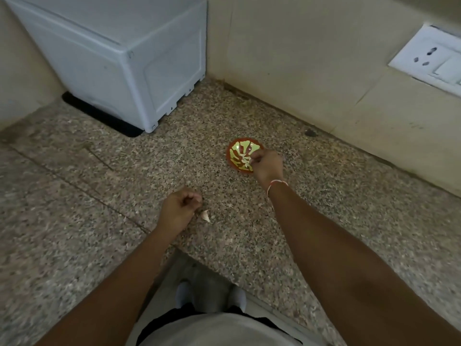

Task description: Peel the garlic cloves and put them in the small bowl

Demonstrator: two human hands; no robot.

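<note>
**Fingers over the bowl: a clove on its way in**

Fingers (192, 197) of the left hand (178, 211) are curled into a loose fist down on the speckled brown granite worktop (99, 196), thumb tucked against them; whether they hold a scrap of skin I cannot tell. Just beside that fist, to its right, lies one small pale garlic clove (206, 216) on the stone, apart from the hand and by the look of it not yet peeled.

Further out, the right hand (268, 168), a thin white thread bracelet (275, 184) at its wrist, reaches over the near-right rim of the small round bowl with the red rim and green-and-yellow pattern (238, 148). Its fingertips are bunched together and pointing down into the bowl, where pale peeled garlic pieces (245, 162) sit; whether they pinch a clove right now is hidden.

So the step in hand reads as the drop-off. Next up, I'd say: the right hand comes back and the loose clove beside the left fist gets picked up and stripped.

Beyond, a white box-shaped appliance (129, 58) stands against the beige wall, a white socket plate (429, 58) far right.
</note>
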